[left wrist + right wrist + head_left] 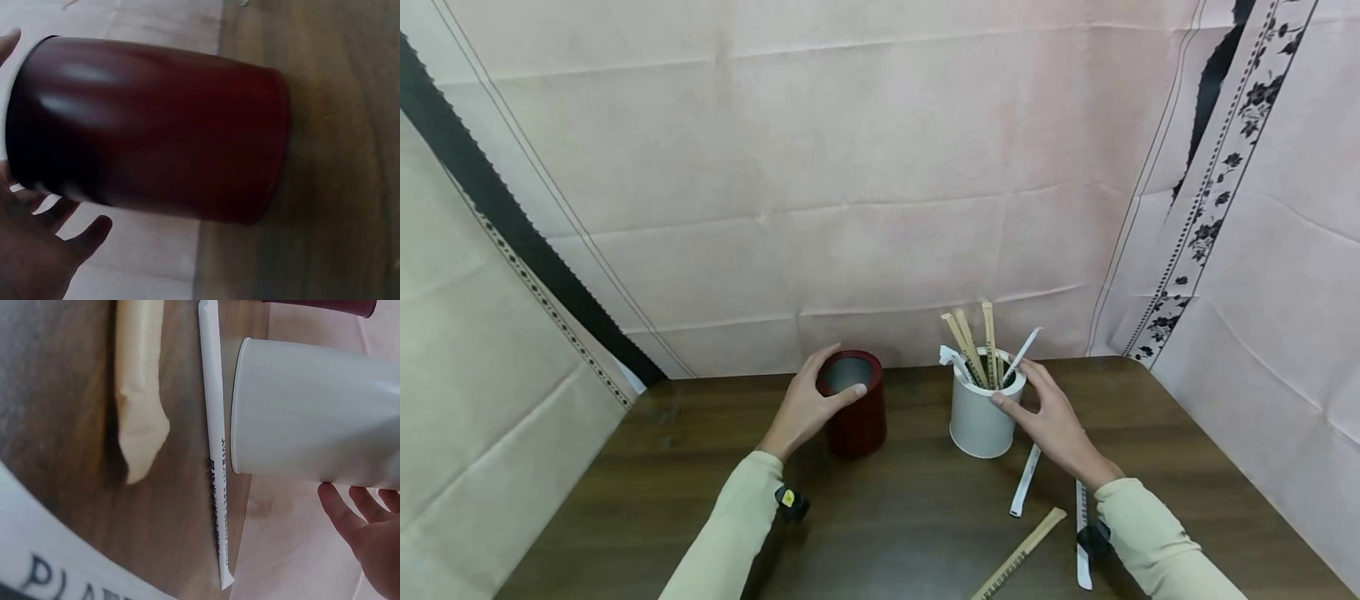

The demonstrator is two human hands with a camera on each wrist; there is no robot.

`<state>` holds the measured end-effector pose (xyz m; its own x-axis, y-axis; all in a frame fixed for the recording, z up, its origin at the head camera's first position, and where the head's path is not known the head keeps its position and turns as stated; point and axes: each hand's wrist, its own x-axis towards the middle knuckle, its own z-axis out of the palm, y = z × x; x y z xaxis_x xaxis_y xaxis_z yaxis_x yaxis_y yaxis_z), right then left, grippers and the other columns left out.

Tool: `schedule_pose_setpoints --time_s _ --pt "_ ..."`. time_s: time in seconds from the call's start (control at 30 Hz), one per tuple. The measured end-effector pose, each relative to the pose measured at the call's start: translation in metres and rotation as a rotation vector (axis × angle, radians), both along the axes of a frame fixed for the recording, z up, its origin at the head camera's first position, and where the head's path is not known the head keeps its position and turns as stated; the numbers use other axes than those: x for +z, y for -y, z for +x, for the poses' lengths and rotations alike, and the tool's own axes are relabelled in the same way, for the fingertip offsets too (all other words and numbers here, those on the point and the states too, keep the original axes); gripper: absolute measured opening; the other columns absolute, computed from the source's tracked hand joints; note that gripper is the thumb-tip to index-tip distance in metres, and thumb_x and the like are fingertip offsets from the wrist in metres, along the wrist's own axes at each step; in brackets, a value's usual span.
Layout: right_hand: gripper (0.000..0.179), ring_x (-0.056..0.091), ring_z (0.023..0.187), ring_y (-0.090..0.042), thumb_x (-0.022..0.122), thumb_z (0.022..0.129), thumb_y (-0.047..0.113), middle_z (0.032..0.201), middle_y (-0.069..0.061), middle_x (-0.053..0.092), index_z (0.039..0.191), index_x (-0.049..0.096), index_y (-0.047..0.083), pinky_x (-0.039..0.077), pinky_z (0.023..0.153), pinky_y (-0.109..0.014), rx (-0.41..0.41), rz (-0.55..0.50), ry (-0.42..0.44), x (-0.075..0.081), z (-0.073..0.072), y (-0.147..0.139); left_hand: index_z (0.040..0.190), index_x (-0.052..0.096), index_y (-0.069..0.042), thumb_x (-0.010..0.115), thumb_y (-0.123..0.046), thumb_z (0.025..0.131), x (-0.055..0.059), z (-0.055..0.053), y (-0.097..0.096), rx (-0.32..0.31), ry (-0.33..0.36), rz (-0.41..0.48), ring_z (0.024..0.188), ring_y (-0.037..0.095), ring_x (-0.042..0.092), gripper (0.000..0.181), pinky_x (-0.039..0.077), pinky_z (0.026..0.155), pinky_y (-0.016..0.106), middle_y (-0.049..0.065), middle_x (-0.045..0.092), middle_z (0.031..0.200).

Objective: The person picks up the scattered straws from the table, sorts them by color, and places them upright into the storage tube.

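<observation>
A dark red cup point(857, 429) with a grey inside stands upright on the table. My left hand point(816, 404) is spread around its left side, thumb over the front rim and fingers behind; one finger point(90, 237) stands clear of the wall. A white cup point(981, 425) to the right holds several tan paper-wrapped sticks point(989, 342) and some white ones point(1026, 346). My right hand point(1056, 421) reaches to its right side, thumb at the front rim. In the right wrist view the extended fingertips point(328, 494) are right at the white cup's wall.
On the brown table point(700, 500) lie a tan paper-wrapped stick point(1018, 554), a white wrapped stick point(1026, 482) near the white cup, and another white one point(1082, 550) under my right wrist. A pale cloth point(850, 167) hangs behind the table.
</observation>
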<state>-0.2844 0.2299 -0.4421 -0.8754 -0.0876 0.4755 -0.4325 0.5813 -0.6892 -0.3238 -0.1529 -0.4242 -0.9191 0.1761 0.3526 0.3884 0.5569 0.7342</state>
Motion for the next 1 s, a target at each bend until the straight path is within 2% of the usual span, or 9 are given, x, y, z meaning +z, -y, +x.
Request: schedule_pose_setpoints --time_s 0.13,0.27,0.4,0.53,0.7,0.8,0.9,1.0 --pt "0.075 0.039 0.136 -0.028 0.069 0.093 0.044 0.151 -0.009 0.039 0.152 0.037 0.010 0.044 0.097 -0.055 -0.006 0.015 0.008 0.004 0.001 -0.002 0.144 0.039 -0.049 0.073 -0.070 0.075 -0.005 -0.006 -0.006 0.022 -0.025 0.042 0.125 0.021 0.048 0.080 0.050 0.093 0.051 -0.011 0.041 0.149" --pt "0.075 0.035 0.140 -0.031 0.068 0.093 0.042 0.152 -0.010 0.038 0.152 0.036 0.009 0.042 0.100 -0.057 -0.003 0.017 0.029 0.007 0.002 -0.004 0.144 0.042 -0.046 0.075 -0.067 0.075 -0.005 -0.007 -0.008 0.021 -0.044 0.073 0.120 0.020 0.051 0.080 0.052 0.090 0.048 -0.011 0.044 0.146" --pt "0.076 0.036 0.139 -0.033 0.070 0.093 0.041 0.151 -0.011 0.038 0.153 0.036 0.011 0.041 0.100 -0.060 -0.008 0.024 0.042 0.009 0.004 -0.004 0.144 0.043 -0.044 0.077 -0.065 0.074 -0.006 -0.002 -0.009 0.012 -0.038 0.083 0.118 0.019 0.053 0.080 0.052 0.089 0.046 -0.010 0.045 0.145" --pt "0.082 0.039 0.136 -0.036 0.072 0.091 0.043 0.149 -0.015 0.038 0.153 0.032 0.009 0.044 0.098 -0.058 -0.050 0.019 0.037 0.014 0.009 -0.001 0.144 0.043 -0.044 0.078 -0.064 0.074 -0.010 0.005 -0.010 0.011 -0.037 0.092 0.118 0.019 0.054 0.080 0.053 0.090 0.045 -0.012 0.046 0.144" --pt "0.088 0.046 0.128 -0.034 0.073 0.090 0.039 0.144 -0.017 0.040 0.155 0.025 0.006 0.050 0.095 -0.051 -0.130 -0.076 -0.025 0.031 0.023 0.008 0.144 0.045 -0.041 0.079 -0.063 0.074 -0.012 0.009 -0.011 0.015 -0.064 0.108 0.118 0.018 0.054 0.081 0.053 0.090 0.045 -0.012 0.047 0.143" --pt "0.075 0.051 0.119 -0.029 0.069 0.094 0.037 0.137 -0.015 0.048 0.151 0.033 0.004 0.051 0.092 -0.037 -0.218 -0.132 -0.053 0.043 0.027 0.014 0.144 0.045 -0.040 0.079 -0.063 0.073 -0.012 0.010 -0.011 0.015 -0.077 0.118 0.117 0.019 0.055 0.081 0.053 0.089 0.045 -0.010 0.048 0.143" --pt "0.060 0.057 0.109 -0.027 0.063 0.097 0.038 0.128 -0.014 0.059 0.142 0.046 0.001 0.049 0.082 -0.024 -0.301 -0.167 -0.012 0.055 0.024 0.017 0.144 0.046 -0.039 0.079 -0.062 0.073 -0.013 0.009 -0.010 0.015 -0.080 0.127 0.117 0.019 0.055 0.081 0.053 0.089 0.045 -0.009 0.048 0.142" --pt "0.052 0.063 0.103 -0.027 0.062 0.097 0.042 0.118 -0.015 0.067 0.130 0.058 0.002 0.046 0.080 -0.024 -0.342 -0.157 0.049 0.062 0.013 0.018 0.144 0.046 -0.038 0.080 -0.061 0.073 -0.014 0.008 -0.010 0.014 -0.083 0.134 0.116 0.020 0.056 0.081 0.053 0.088 0.045 -0.009 0.048 0.142"
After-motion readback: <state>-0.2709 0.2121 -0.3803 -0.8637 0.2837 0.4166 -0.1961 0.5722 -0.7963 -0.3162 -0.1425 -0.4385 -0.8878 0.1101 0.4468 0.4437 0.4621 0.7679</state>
